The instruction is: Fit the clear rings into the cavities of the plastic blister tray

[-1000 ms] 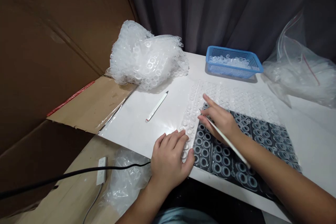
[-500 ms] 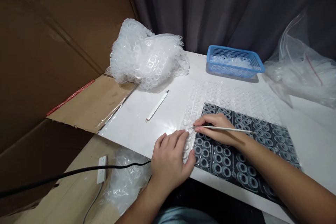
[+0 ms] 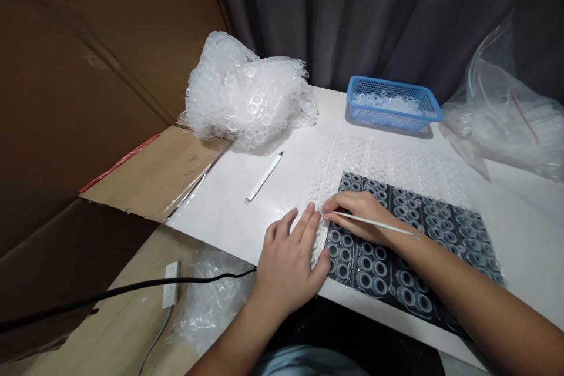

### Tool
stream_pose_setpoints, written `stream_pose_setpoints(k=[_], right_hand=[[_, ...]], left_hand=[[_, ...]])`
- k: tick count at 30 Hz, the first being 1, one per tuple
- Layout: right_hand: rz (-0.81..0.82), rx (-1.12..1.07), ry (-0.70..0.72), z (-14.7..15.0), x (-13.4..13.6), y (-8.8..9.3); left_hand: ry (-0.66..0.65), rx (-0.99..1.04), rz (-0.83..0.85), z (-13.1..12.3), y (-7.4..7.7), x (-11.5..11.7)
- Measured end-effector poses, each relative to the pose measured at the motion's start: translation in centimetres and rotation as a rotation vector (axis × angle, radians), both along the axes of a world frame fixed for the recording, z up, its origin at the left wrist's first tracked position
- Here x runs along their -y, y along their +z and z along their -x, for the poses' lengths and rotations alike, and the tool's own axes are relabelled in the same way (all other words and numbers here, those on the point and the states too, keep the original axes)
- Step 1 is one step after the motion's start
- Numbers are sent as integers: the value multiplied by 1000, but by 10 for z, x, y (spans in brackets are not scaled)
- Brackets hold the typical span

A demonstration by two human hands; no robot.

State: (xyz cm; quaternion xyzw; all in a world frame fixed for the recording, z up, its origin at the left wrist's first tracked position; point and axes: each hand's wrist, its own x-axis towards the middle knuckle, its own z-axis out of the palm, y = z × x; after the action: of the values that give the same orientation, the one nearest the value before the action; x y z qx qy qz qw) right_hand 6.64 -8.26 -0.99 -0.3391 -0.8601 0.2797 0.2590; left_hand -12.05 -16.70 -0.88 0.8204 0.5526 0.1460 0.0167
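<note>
My right hand [image 3: 359, 211] pinches a slender white stick-like tool [image 3: 374, 222]. Its front end is at the fingertips, by the left edge of a clear plastic sheet of rings [image 3: 328, 179]; the exact tip is too small to make out. My left hand [image 3: 291, 255] lies palm down with fingers stretched out, fingertips on that same edge, close to the right fingertips. Under the right hand and forearm, a black backing [image 3: 358, 249] shows through rows of clear rings. The clear sheet reaches beyond the black part at the left and the back.
A blue basket [image 3: 394, 120] of small clear rings stands at the back. Bundled ring sheets [image 3: 251, 100] are piled back left, near a white pen-like tool [image 3: 264, 177]. A clear zip bag [image 3: 506, 123] lies at right. A black cable [image 3: 132, 289] hangs by the table edge.
My left hand has shifted slightly right and forward, its fingers straighter and nearer my right fingertips. The rear end of the held tool has dipped a little toward me.
</note>
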Motion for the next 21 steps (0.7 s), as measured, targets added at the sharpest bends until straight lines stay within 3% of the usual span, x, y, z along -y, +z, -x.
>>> stream_pose_setpoints(k=[5, 9, 13, 16, 21], right_hand=[[21, 16, 12, 0, 1, 3], [-78, 28, -26, 1, 4, 0], [-216, -129, -317, -1, 1, -4], [-148, -159, -454, -7, -7, 1], [225, -36, -177, -8, -20, 22]], left_hand=[[3, 11, 50, 0, 2, -3], [12, 26, 55, 0, 2, -2], [17, 42, 47, 0, 2, -2], [21, 48, 46, 0, 2, -2], [19, 46, 45, 1, 2, -3]])
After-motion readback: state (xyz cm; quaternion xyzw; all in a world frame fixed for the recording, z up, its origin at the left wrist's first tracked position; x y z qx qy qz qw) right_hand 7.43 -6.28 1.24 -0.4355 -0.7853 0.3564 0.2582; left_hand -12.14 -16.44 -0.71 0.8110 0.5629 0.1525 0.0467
